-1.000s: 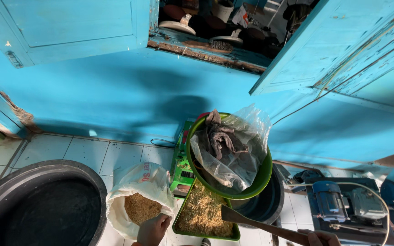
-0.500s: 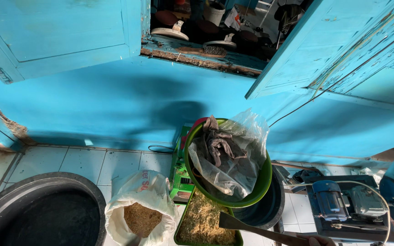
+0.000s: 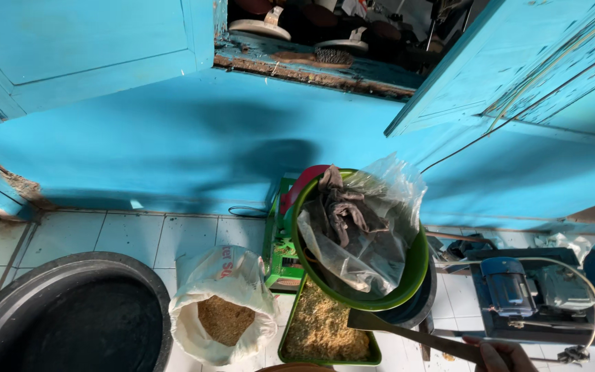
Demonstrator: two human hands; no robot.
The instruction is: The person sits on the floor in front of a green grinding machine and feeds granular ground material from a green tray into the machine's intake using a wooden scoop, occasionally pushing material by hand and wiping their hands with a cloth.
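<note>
Turquoise wall fills most of what we see, with a green basin [image 3: 408,275] holding a clear bag and rags below it. Our right hand [image 3: 500,357] shows only at the bottom edge, its grip pressed around a long dark blade [image 3: 414,333] lying just under the basin, beside the green tray of sawdust [image 3: 321,331] and the white sack [image 3: 223,303]. Our left hand is out of sight.

**Floor layout below the wall opening**

Tub [image 3: 70,317] sits near left. Sack [image 3: 222,310] stands just right of it. Tray [image 3: 325,334] lies right of the sack, bowl [image 3: 359,238] partly over its far end. Motor unit [image 3: 525,293] sits far right.
</note>
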